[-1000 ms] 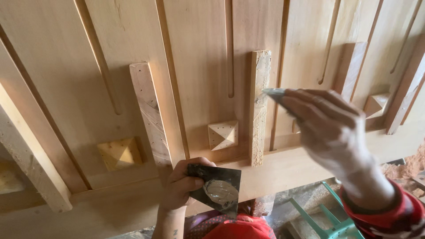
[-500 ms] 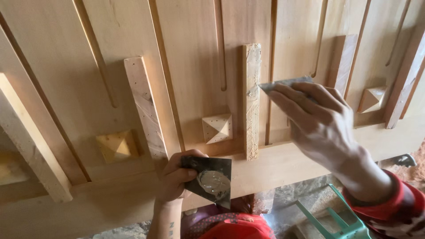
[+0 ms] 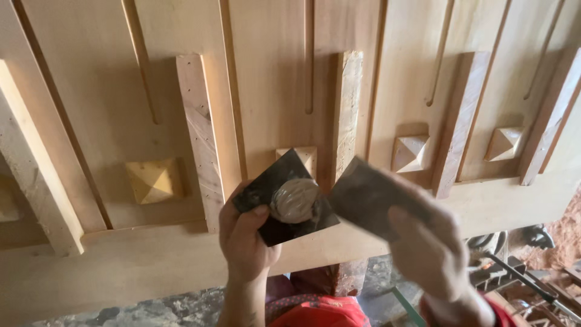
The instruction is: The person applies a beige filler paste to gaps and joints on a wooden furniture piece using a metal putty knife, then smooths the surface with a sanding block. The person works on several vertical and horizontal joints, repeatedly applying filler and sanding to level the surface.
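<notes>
Fingers of our left hand [image 3: 245, 233] pinch a dark square metal plate [image 3: 284, 197] carrying grey putty [image 3: 295, 200]. Our blurred right hand [image 3: 433, 251] grips a flat scraper blade [image 3: 363, 195]; we should scoop sparingly.

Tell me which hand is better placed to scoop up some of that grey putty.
Probably the right hand: it holds the flat scraper, whose edge is right beside the putty lump. The left hand is busy gripping the dark plate under it.
</notes>
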